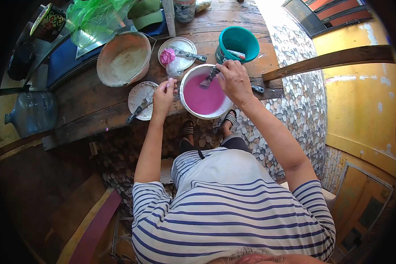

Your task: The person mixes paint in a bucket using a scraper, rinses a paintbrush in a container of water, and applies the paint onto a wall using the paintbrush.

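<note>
A white bucket of pink liquid [202, 99] stands at the table's front edge. Above its right side, my right hand [235, 81] is closed on the handle of a brush [209, 78], whose bristle end is over the pink liquid. Left of the bucket, my left hand [165, 92] pinches the end of a clear plastic bag [174, 68]. A crumpled pink piece [167, 56] shows at the bag's upper end, over a white lid [187, 47] that bears another tool [189, 54].
A second lid [138, 94] with a scraper lies at the table edge. Behind are a pinkish basin [124, 59], a teal bucket [246, 40] holding something and a green plastic bag [92, 20]. A wooden rail [330, 61] crosses at the right; a water jug [35, 112] stands left.
</note>
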`<state>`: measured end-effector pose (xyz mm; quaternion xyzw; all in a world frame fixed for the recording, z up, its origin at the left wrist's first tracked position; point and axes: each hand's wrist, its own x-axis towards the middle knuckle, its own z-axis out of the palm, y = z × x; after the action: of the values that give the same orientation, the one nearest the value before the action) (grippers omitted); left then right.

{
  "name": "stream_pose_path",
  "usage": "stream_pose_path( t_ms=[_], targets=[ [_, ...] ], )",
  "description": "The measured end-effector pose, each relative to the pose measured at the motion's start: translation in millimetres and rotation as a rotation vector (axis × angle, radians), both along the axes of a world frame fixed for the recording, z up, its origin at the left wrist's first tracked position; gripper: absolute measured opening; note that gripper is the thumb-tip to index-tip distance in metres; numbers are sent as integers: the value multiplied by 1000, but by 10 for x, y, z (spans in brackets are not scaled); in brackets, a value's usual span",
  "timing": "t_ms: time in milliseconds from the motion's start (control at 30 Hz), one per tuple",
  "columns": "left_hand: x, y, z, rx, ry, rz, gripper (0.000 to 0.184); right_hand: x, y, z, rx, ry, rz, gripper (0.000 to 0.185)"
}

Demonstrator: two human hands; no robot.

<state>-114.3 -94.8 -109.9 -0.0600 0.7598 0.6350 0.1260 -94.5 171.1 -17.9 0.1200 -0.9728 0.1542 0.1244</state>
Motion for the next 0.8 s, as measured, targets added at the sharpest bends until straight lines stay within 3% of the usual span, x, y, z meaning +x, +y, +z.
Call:
stream_pose_path(
  t_ms=[100,233,333,400,567,700,800],
  targets=[
    [165,-23,149,126,-56,-22,38,14,-58,19,-1,1,15,31],
    [250,64,291,118,94,-97,38,51,-174,27,19,-9,50,26],
    [245,99,362,136,-30,-128,39,119,-220,-70,-52,-77,49,26],
    [243,120,309,126,40,-106,36,159,-250,-100,-123,-118,32,25],
    [254,154,186,-66,293,-159,31,285,-259,-81,-11,-107,6,22],
    [346,252,431,-132,426,-158,30,432,-235,88,-14,-164,-46,25],
    [375,270,616,-171,487,-145,30,579,-197,145,-123,-65,-77,19]
  ],
)
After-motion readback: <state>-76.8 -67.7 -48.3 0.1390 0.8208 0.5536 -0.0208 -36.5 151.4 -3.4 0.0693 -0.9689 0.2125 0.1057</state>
